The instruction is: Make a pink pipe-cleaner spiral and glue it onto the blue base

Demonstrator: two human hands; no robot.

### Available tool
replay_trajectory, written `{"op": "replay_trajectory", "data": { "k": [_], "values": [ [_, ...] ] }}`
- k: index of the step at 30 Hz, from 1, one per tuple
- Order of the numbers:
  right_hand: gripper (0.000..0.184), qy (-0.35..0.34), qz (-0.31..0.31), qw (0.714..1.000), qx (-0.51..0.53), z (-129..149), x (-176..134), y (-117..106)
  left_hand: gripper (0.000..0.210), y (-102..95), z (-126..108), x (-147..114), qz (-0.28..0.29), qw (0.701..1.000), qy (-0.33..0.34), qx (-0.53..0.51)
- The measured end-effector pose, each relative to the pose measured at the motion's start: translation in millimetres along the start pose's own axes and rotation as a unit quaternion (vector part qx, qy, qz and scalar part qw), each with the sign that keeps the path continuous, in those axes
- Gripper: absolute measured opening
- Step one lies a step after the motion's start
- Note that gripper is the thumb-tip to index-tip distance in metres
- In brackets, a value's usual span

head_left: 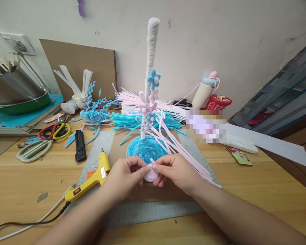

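Between my hands is a small pale pink pipe-cleaner coil, a flat round spiral with a short end sticking up. My left hand pinches its left edge between thumb and fingers. On the other side my right hand grips the coil's upper right edge. Just behind lies a blue coiled disc, partly covered by my fingers. A white wrapped post rises at its back edge, bearing blue flowers and pink flowers. Loose pink pipe cleaners stretch beside my right hand.
A yellow glue gun with its cord lies left of my left arm. Further left are a black box cutter and scissors. Blue pipe cleaners are heaped behind the disc. At the back right stands a bottle.
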State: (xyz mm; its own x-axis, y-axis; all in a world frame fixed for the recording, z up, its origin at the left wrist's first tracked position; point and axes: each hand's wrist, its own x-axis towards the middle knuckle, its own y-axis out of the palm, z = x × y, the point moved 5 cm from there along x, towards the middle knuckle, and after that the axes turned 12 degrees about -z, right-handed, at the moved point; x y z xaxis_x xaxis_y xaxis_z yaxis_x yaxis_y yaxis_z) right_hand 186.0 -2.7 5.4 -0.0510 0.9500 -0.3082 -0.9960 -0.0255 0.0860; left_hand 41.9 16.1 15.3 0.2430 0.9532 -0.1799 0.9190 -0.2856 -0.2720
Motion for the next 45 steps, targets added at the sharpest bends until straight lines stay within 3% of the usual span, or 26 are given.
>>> {"op": "replay_trajectory", "data": {
  "k": [6, 10, 13, 18, 23, 28, 33, 39, 45],
  "values": [
    [0.029, -0.027, -0.065, 0.997, 0.025, 4, 2, -5, 0.031, 6.8, 5, 1, 0.029, 0.992, -0.062, -0.101],
    [0.033, -0.033, -0.083, 0.996, 0.026, 4, -1, -3, 0.031, 5.2, 6, 0, -0.009, 0.993, -0.051, -0.108],
    [0.035, -0.045, -0.091, 0.995, 0.013, 6, -2, -2, 0.029, 6.7, 5, 0, -0.003, 0.994, -0.033, -0.109],
    [0.032, -0.063, -0.064, 0.996, -0.010, 4, -4, 2, 0.030, 6.7, 4, 2, 0.003, 0.996, -0.022, -0.082],
    [0.030, -0.095, -0.065, 0.992, -0.050, 0, -5, 1, 0.028, 2.8, 3, 0, -0.023, 1.000, -0.009, 0.016],
    [0.033, -0.048, -0.010, 0.995, -0.084, -6, 0, 1, 0.028, 2.3, 1, 0, -0.028, 0.997, 0.026, 0.073],
    [0.033, -0.052, -0.008, 0.991, -0.122, -4, -1, -1, 0.032, 6.9, 5, -1, 0.008, 0.998, 0.007, 0.068],
    [0.032, -0.011, 0.044, 0.992, -0.118, -5, -5, 6, 0.020, -1.3, -7, 1, -0.025, 0.989, 0.122, 0.076],
    [0.033, 0.008, 0.058, 0.993, -0.103, -5, -9, 11, 0.012, -2.9, -9, 1, 0.005, 0.989, 0.121, 0.080]
  ]
}}
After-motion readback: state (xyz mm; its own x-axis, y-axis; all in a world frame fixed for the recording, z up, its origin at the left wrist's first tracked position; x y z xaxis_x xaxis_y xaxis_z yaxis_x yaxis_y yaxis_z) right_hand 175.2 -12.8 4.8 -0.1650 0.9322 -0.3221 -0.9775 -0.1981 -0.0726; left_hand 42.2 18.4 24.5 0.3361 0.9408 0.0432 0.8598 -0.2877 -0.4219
